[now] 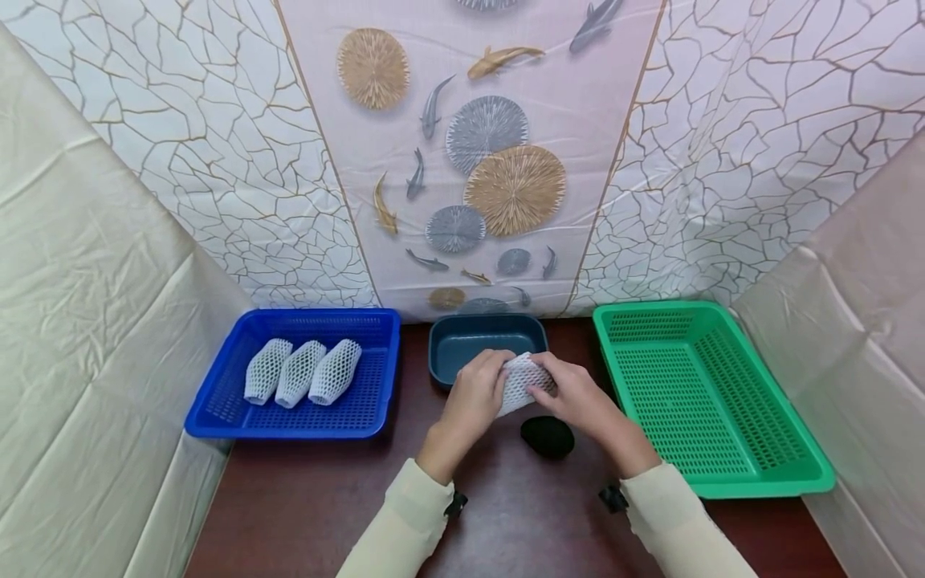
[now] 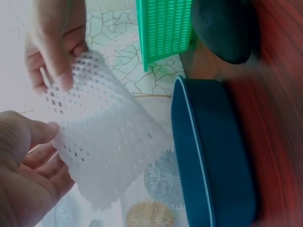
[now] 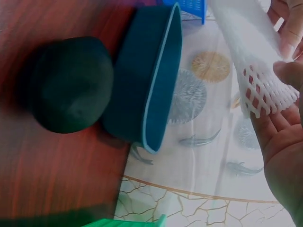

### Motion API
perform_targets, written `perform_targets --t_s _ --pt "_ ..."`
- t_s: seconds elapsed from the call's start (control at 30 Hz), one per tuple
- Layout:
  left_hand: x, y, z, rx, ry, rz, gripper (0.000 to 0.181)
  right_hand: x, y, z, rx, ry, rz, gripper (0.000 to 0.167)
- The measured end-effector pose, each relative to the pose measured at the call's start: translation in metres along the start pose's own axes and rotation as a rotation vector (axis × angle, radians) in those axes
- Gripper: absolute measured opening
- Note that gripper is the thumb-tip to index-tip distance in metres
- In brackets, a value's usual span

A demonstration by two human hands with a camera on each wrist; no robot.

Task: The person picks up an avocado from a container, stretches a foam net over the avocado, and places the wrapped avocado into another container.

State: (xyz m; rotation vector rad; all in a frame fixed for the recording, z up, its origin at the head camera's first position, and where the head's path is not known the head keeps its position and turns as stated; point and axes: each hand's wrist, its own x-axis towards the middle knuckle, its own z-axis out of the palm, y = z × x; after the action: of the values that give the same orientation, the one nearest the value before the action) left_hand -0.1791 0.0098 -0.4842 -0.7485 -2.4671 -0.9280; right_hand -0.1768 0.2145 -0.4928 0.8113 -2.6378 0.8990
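Note:
A white foam net sleeve (image 1: 517, 385) is held up off the table between both hands. My left hand (image 1: 473, 393) pinches one side of it between thumb and fingers. At the other side, the thumb and fingers of my right hand (image 1: 578, 397) grip the sleeve's end; in the right wrist view its open mesh (image 3: 265, 94) spreads over those fingers. The sleeve looks flat, with nothing visible inside. Below the hands, a dark avocado (image 1: 548, 437) lies on the table, touched by neither hand. Just behind the hands stands a dark teal tub (image 1: 448, 353).
At the left, a blue basket (image 1: 289, 431) holds three white net-covered pieces (image 1: 299, 373). A green basket (image 1: 711, 488) stands on the right with its slotted floor showing. Patterned cloth (image 1: 470, 160) hangs behind the brown table (image 1: 325, 506).

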Motion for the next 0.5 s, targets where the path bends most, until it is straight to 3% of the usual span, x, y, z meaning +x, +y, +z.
perform_targets --t_s 0.17,0.5 --pt "0.0 -0.002 -0.005 -0.043 0.043 -0.029 0.015 -0.007 0.003 0.003 0.042 -0.087 0.093 0.044" --pt "0.002 -0.009 -0.016 -0.078 0.071 -0.114 0.016 -0.017 0.015 0.012 0.012 -0.182 0.144 0.025"
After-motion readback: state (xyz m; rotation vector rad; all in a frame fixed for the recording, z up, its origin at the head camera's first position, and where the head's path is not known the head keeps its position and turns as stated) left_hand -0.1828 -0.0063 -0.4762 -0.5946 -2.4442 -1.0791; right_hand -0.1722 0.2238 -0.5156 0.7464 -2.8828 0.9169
